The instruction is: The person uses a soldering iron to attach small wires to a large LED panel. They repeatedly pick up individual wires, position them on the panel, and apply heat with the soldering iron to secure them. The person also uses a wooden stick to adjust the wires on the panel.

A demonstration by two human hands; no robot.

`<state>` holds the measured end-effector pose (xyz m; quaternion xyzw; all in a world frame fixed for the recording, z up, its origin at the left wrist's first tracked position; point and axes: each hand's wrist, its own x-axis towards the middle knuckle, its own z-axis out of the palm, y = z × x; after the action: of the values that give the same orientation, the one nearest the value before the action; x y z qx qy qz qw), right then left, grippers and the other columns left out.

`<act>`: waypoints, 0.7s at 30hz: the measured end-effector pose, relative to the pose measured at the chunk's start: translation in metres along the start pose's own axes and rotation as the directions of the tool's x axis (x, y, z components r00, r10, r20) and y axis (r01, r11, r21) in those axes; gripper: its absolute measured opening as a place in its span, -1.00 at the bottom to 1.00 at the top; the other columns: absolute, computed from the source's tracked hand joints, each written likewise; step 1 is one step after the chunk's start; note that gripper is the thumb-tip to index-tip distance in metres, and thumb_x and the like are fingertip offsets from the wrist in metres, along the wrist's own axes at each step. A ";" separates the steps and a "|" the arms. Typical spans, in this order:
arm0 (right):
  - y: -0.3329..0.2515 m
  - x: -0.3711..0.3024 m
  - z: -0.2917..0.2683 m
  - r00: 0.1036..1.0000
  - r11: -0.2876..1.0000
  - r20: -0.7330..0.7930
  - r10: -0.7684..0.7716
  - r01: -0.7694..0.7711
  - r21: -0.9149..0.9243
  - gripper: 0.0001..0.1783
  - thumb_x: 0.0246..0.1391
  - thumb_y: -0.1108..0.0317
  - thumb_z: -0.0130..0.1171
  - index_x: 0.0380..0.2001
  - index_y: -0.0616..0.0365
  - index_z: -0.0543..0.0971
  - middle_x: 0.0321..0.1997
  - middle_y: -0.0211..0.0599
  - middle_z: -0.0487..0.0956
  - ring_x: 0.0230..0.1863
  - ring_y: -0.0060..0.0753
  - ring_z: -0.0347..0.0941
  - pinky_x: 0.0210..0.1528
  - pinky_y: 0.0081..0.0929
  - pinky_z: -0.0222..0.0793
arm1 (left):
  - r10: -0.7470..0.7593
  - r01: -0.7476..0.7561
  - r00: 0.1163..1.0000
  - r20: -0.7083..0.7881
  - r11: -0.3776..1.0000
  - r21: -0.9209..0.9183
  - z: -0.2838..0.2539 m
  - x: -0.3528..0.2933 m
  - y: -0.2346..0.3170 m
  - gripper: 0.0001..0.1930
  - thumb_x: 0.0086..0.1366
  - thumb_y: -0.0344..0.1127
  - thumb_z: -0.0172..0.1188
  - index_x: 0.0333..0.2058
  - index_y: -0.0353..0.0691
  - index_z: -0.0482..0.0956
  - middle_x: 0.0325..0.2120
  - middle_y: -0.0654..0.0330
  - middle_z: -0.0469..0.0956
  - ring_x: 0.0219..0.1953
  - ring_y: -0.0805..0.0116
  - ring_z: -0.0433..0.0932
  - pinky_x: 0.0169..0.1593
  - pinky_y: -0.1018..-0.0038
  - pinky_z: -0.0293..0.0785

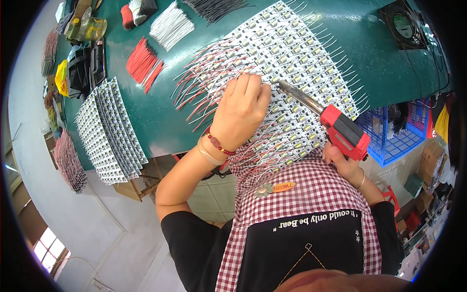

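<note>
Head view: the left hand bunches its fingers over the board sheet, tips hidden, so any pinch can't be told; the right hand grips a soldering gun, fingers partly covered. Red wires lie left across bare green tabletop; a fan and blue crate flank the right.

My left hand sits at 12 o'clock, fingers bunched.
My left forearm slants toward 1 o'clock; my right hand curls in a grip at 4 o'clock from the left.
</note>
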<state>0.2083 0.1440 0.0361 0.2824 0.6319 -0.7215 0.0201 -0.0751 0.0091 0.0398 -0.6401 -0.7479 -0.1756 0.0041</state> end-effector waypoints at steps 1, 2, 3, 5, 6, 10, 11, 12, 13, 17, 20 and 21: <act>-0.001 0.000 0.000 1.000 1.000 0.002 -0.009 0.009 0.013 -0.84 0.24 0.35 0.14 -0.19 0.20 0.53 -0.36 -0.41 0.52 -0.32 -0.53 0.44 -0.23 -0.49 0.38 | -0.003 0.003 1.000 0.002 1.000 0.002 -0.001 0.000 0.001 -0.76 0.04 -0.56 0.14 -0.25 -0.29 0.55 -0.42 0.16 0.32 -0.35 0.25 0.38 -0.28 0.35 0.37; -0.001 0.000 0.000 1.000 1.000 0.005 -0.009 0.009 0.014 -0.84 0.24 0.35 0.14 -0.19 0.20 0.53 -0.36 -0.41 0.52 -0.31 -0.53 0.44 -0.23 -0.49 0.38 | -0.006 0.006 1.000 0.004 1.000 0.004 -0.001 0.000 0.001 -0.76 0.05 -0.56 0.14 -0.24 -0.29 0.55 -0.42 0.16 0.32 -0.35 0.25 0.38 -0.27 0.35 0.37; -0.001 0.000 0.000 1.000 1.000 0.008 -0.008 0.008 0.014 -0.84 0.24 0.35 0.14 -0.18 0.20 0.53 -0.35 -0.41 0.52 -0.31 -0.53 0.44 -0.22 -0.49 0.38 | -0.015 0.015 1.000 0.009 1.000 0.009 -0.002 0.000 0.002 -0.76 0.05 -0.55 0.13 -0.24 -0.29 0.55 -0.42 0.16 0.31 -0.35 0.25 0.38 -0.27 0.35 0.37; 0.000 0.000 0.000 1.000 1.000 0.003 0.002 -0.002 -0.024 -0.83 0.24 0.35 0.14 -0.18 0.21 0.52 -0.34 -0.40 0.52 -0.30 -0.53 0.44 -0.22 -0.48 0.39 | -0.029 0.029 0.999 0.013 0.999 0.014 -0.002 0.000 0.004 -0.76 0.06 -0.54 0.13 -0.23 -0.29 0.54 -0.42 0.16 0.31 -0.34 0.25 0.38 -0.26 0.34 0.37; 0.002 -0.001 0.000 1.000 0.998 -0.002 0.012 -0.012 -0.060 -0.83 0.24 0.35 0.14 -0.18 0.21 0.52 -0.34 -0.39 0.52 -0.30 -0.53 0.44 -0.21 -0.48 0.39 | -0.018 0.018 1.000 0.013 0.999 0.036 -0.001 -0.001 0.004 -0.80 0.04 -0.51 0.12 -0.29 -0.31 0.53 -0.42 0.15 0.31 -0.32 0.25 0.38 -0.24 0.37 0.37; 0.007 0.000 0.001 0.999 0.993 -0.034 -0.011 0.007 -0.119 -0.81 0.23 0.35 0.15 -0.17 0.24 0.52 -0.33 -0.37 0.53 -0.30 -0.51 0.45 -0.21 -0.45 0.40 | 0.012 -0.013 1.000 0.010 0.994 0.105 0.001 0.000 0.006 -0.86 0.01 -0.46 0.11 -0.40 -0.34 0.51 -0.41 0.13 0.33 -0.29 0.27 0.37 -0.21 0.43 0.37; 0.004 0.000 0.003 0.999 0.997 -0.033 0.002 -0.005 -0.072 -0.82 0.23 0.35 0.14 -0.19 0.24 0.52 -0.34 -0.37 0.53 -0.31 -0.51 0.45 -0.21 -0.45 0.40 | 0.016 -0.016 1.000 0.007 0.993 0.115 0.001 0.000 0.006 -0.86 0.01 -0.46 0.11 -0.41 -0.34 0.51 -0.41 0.13 0.33 -0.29 0.27 0.37 -0.21 0.43 0.37; -0.002 0.001 0.004 0.999 1.000 -0.031 0.015 -0.016 -0.025 -0.82 0.23 0.36 0.14 -0.20 0.24 0.52 -0.35 -0.37 0.53 -0.31 -0.51 0.45 -0.22 -0.45 0.40 | 0.015 -0.017 1.000 0.011 0.993 0.118 0.000 0.000 0.006 -0.87 0.01 -0.46 0.11 -0.41 -0.34 0.50 -0.41 0.14 0.32 -0.29 0.28 0.37 -0.22 0.44 0.36; -0.005 0.001 0.004 0.999 0.999 -0.029 0.028 -0.027 0.021 -0.83 0.23 0.36 0.13 -0.21 0.25 0.52 -0.35 -0.37 0.53 -0.32 -0.51 0.45 -0.22 -0.46 0.40 | 0.015 -0.017 1.000 0.015 0.993 0.121 0.001 0.000 0.006 -0.87 0.01 -0.45 0.11 -0.41 -0.34 0.50 -0.41 0.14 0.32 -0.30 0.28 0.36 -0.22 0.44 0.36; -0.010 0.003 0.004 0.999 0.997 -0.031 -0.037 0.039 0.059 -0.84 0.25 0.36 0.08 -0.29 0.26 0.50 -0.43 -0.36 0.51 -0.39 -0.54 0.42 -0.30 -0.52 0.36 | 0.021 -0.022 1.000 0.008 0.989 0.148 0.003 -0.001 0.005 -0.88 0.01 -0.44 0.10 -0.43 -0.33 0.49 -0.43 0.15 0.31 -0.31 0.29 0.35 -0.24 0.45 0.34; -0.013 0.004 0.004 0.998 0.996 -0.054 -0.021 0.025 0.082 -0.81 0.27 0.34 0.06 -0.35 0.25 0.49 -0.48 -0.36 0.49 -0.44 -0.56 0.39 -0.35 -0.55 0.33 | -0.044 0.036 0.996 0.078 0.994 0.101 -0.004 0.000 0.010 -0.75 0.04 -0.49 0.13 -0.24 -0.31 0.55 -0.42 0.16 0.30 -0.30 0.24 0.38 -0.19 0.36 0.39; -0.014 0.004 0.004 0.998 0.996 -0.058 -0.025 0.030 0.089 -0.80 0.27 0.33 0.05 -0.36 0.25 0.48 -0.49 -0.36 0.49 -0.46 -0.57 0.38 -0.36 -0.56 0.32 | -0.044 0.033 0.995 0.094 0.993 0.115 -0.005 0.001 0.010 -0.75 0.04 -0.48 0.13 -0.24 -0.30 0.56 -0.41 0.16 0.31 -0.29 0.25 0.39 -0.19 0.37 0.39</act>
<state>0.1975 0.1442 0.0470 0.2946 0.6030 -0.7411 -0.0204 -0.0666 0.0096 0.0473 -0.6320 -0.7682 -0.1021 0.0011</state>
